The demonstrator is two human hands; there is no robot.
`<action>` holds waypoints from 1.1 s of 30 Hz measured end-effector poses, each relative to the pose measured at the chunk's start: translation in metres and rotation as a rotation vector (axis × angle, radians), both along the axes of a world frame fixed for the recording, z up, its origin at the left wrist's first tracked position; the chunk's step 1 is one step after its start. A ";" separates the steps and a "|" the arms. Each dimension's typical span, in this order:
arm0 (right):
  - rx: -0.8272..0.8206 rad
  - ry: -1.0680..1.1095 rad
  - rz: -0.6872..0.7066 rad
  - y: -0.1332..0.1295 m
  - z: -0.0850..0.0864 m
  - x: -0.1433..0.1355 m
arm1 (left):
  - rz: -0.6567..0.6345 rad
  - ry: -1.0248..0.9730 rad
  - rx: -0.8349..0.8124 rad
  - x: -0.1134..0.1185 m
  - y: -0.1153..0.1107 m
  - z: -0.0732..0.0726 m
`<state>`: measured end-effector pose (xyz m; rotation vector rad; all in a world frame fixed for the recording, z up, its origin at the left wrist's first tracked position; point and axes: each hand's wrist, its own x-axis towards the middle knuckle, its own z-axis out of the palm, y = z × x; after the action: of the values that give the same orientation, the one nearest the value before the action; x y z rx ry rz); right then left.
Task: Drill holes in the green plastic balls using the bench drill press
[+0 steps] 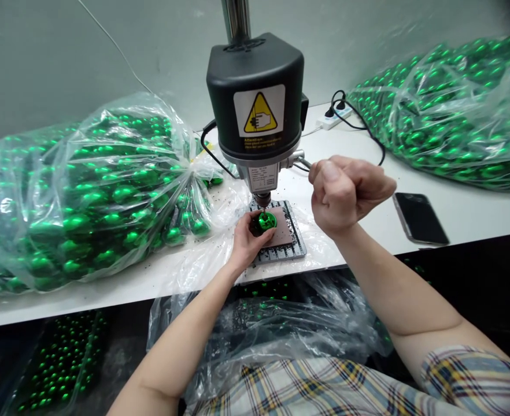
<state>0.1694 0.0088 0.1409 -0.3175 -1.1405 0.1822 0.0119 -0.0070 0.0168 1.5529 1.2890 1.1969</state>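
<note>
White table, far edges cut off (363,231)

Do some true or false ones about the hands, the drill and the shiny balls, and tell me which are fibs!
1. The left hand holds a green ball. True.
2. The right hand is spread out flat. False: it is curled around the handle.
3. The drill has a yellow warning sign. True.
4. The phone is left of the drill. False: it lies to the right.
5. The left bag has red balls inside. False: they are green.
</note>
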 end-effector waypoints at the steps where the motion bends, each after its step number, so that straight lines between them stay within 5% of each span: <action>1: 0.023 -0.011 -0.004 0.000 -0.003 0.001 | -0.002 -0.003 -0.001 0.000 0.000 0.000; 13: 0.089 -0.094 -0.020 0.005 -0.029 0.006 | -0.017 -0.007 -0.007 -0.002 0.002 -0.004; 15: 0.063 -0.024 -0.009 0.005 -0.015 0.003 | -0.025 -0.007 -0.019 -0.001 0.003 -0.004; 18: -0.088 0.072 0.016 0.011 0.026 0.000 | -0.020 -0.026 -0.032 0.001 0.003 0.003; 23: -0.509 0.045 0.239 0.038 0.089 0.001 | 0.083 0.080 0.006 -0.007 -0.030 0.035; 25: -0.552 0.063 0.261 0.045 0.095 0.002 | -0.112 0.285 -0.022 -0.019 -0.059 0.045; 28: -0.525 0.060 0.258 0.047 0.093 0.001 | -0.593 0.816 -0.181 -0.040 -0.107 0.051; 30: -0.507 0.073 0.256 0.044 0.091 -0.001 | -0.751 1.046 -0.257 -0.053 -0.126 0.053; 33: -0.506 0.095 0.266 0.041 0.090 -0.002 | -0.770 0.873 -0.230 -0.069 -0.107 0.060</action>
<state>0.1673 0.0499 0.2314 -0.5970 -1.0284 0.7190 -0.0569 -0.1143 0.0772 2.1795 1.0591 -0.1457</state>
